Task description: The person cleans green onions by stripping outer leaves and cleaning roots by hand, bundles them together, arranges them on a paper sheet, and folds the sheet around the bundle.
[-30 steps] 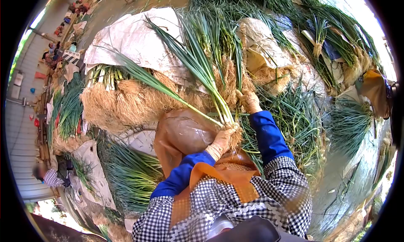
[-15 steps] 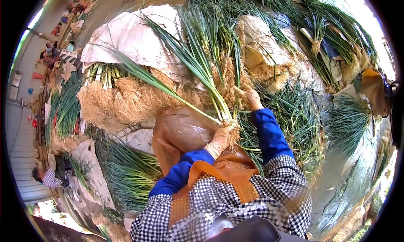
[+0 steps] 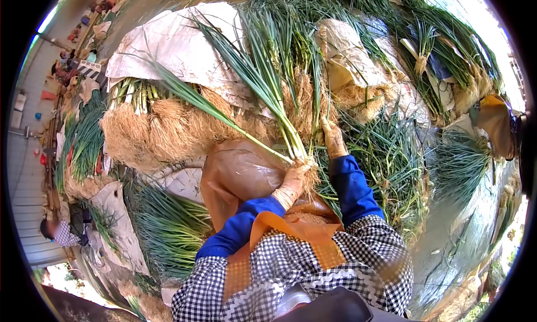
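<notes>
My left hand [image 3: 293,179] is wrapped round the root end of a few long green stalks [image 3: 274,106], just above the brown plastic sheet [image 3: 246,168] over my lap. Their leaves fan away toward the upper left. To the right, my right hand [image 3: 332,136] is closed beside the hanging roots of an upright bunch [image 3: 302,101]; whatever its fingertips pinch is too small to make out. Left of these lies a row of bunches with bushy tan roots [image 3: 173,129], partly under a white sack [image 3: 184,42].
Loose green leaves [image 3: 391,165] lie to the right of my right arm. A pile of green stalks [image 3: 168,229] is at the lower left. A beige sack [image 3: 344,50] covers more roots. Another person [image 3: 64,232] is at the far left edge.
My right hand has turned more upright and its fingers have drawn together near the hanging roots. My left hand keeps its hold on the stalks.
</notes>
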A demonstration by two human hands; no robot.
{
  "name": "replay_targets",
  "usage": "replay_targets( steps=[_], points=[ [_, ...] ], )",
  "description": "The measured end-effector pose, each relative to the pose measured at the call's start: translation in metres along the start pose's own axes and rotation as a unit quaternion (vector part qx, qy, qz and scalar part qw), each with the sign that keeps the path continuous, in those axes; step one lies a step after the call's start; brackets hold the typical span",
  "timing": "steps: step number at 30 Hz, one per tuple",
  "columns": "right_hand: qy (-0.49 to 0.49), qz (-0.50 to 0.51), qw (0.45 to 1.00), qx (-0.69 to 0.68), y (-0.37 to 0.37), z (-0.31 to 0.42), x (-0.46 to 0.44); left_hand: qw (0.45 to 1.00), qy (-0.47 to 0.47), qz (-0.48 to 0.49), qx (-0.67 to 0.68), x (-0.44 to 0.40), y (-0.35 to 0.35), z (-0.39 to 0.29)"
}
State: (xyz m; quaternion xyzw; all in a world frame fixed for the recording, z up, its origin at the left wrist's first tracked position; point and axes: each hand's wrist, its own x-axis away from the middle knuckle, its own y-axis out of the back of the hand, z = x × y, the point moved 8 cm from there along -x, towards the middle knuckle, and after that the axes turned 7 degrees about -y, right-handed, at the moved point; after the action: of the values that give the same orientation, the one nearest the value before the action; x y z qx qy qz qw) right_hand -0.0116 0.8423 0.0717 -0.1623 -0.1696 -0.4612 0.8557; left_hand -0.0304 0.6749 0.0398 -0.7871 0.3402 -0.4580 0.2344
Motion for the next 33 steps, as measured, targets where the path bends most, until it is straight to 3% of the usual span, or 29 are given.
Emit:
replay_targets(
  steps=[4,6,7,8,9,10,11,12,13,15,17,18,19,20,21,22,24,25,27,29,30,33],
  points=[
    [-0.016,0.223,0.971,0.083,-0.038,0.028,0.1,0.999,-0.042,-0.019,0.015,0.007,-0.006,-0.023],
    [-0.135,0.273,0.945,0.116,-0.017,0.015,0.142,0.998,-0.053,0.003,0.041,-0.001,0.001,-0.018],
    [-0.141,0.249,0.953,0.094,0.013,0.01,0.146,0.998,-0.05,0.002,0.041,0.0,0.002,-0.017],
    [-0.061,0.244,0.964,0.085,0.045,0.012,0.141,0.997,-0.064,0.016,0.036,0.001,-0.001,-0.02],
    [-0.101,0.178,0.976,0.072,0.081,0.006,0.135,0.996,-0.078,0.031,0.033,0.003,-0.006,-0.022],
    [-0.149,0.12,0.978,0.078,0.12,-0.005,0.126,0.998,-0.05,-0.014,0.033,0.011,-0.012,-0.027],
    [-0.193,0.024,0.971,0.142,0.159,-0.025,0.116,0.999,-0.025,-0.021,0.036,0.009,-0.006,-0.025],
    [-0.2,-0.048,0.946,0.253,0.206,-0.055,0.099,0.998,-0.047,-0.011,0.037,0.002,-0.004,-0.024],
    [-0.088,-0.04,0.738,0.667,0.253,-0.098,0.066,0.997,-0.069,-0.004,0.037,-0.001,-0.002,-0.025],
    [-0.159,-0.106,0.657,0.729,0.194,-0.043,0.071,0.999,-0.044,0.008,0.031,0.004,-0.007,-0.028],
    [-0.073,-0.041,0.824,0.56,0.116,-0.023,0.046,0.998,-0.053,0.025,0.033,0.003,-0.007,-0.025],
    [-0.098,0.034,0.968,0.229,0.078,-0.028,0.047,0.997,-0.037,0.021,0.061,0.006,-0.01,-0.023],
    [-0.07,0.114,0.968,0.213,0.04,-0.01,0.042,0.997,-0.037,0.023,0.059,0.009,-0.011,-0.026],
    [-0.071,0.171,0.983,0.009,0.013,-0.021,0.03,0.983,0.025,0.111,0.141,0.016,-0.026,-0.024],
    [-0.18,0.223,0.935,-0.209,-0.018,-0.039,0.014,0.952,0.086,0.195,0.22,0.025,-0.04,-0.023],
    [-0.068,0.195,0.961,-0.182,-0.033,-0.034,0.002,0.952,0.094,0.187,0.222,0.025,-0.036,-0.023],
    [0.045,0.168,0.972,-0.157,-0.053,-0.023,-0.003,0.945,0.093,0.214,0.229,0.03,-0.039,-0.027],
    [0.027,0.199,0.948,-0.249,-0.062,-0.023,-0.005,0.935,0.095,0.244,0.24,0.034,-0.044,-0.03],
    [-0.011,0.248,0.871,-0.424,-0.074,-0.019,-0.003,0.947,0.081,0.211,0.229,0.032,-0.04,-0.03],
    [-0.047,0.281,0.76,-0.584,-0.08,-0.018,0.003,0.973,0.039,0.155,0.166,0.027,-0.026,-0.028],
    [-0.096,0.194,0.763,-0.609,-0.073,-0.021,0.006,0.97,0.041,0.166,0.174,0.023,-0.025,-0.027],
    [-0.071,0.207,0.766,-0.605,-0.063,-0.014,0.008,0.976,0.027,0.144,0.16,0.018,-0.022,-0.025]
  ],
)
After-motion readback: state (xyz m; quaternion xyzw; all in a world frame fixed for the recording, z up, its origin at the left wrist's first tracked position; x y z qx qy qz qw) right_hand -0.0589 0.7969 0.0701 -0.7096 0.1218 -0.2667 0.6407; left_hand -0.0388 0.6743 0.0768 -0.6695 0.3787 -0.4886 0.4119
